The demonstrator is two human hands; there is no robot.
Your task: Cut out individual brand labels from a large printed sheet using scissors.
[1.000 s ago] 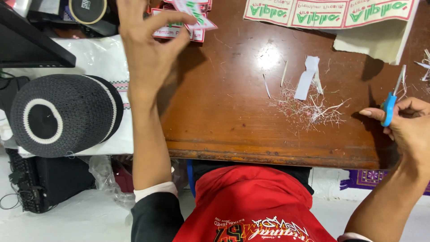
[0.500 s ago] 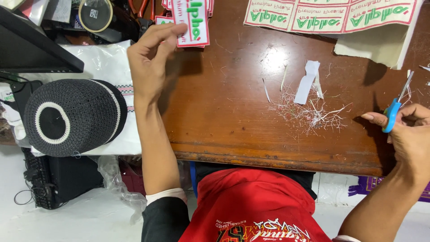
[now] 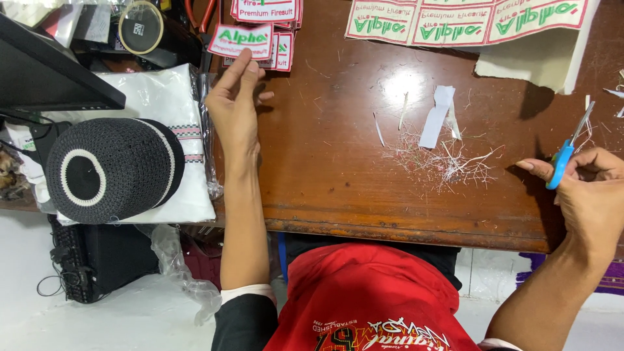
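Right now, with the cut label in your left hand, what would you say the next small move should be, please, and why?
Probably lower the cut label onto the stack of finished labels: the left hand holds it just above and beside that stack, while the right hand rests off to the side with the blue-handled scissors.

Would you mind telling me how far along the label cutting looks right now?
Done: a stack of cut labels lies at the desk's far edge, and trimmings litter the wood. In hand: the left hand holds one cut label at the stack; the right hand holds blue scissors. Left: an uncut strip of labels lies at top right.
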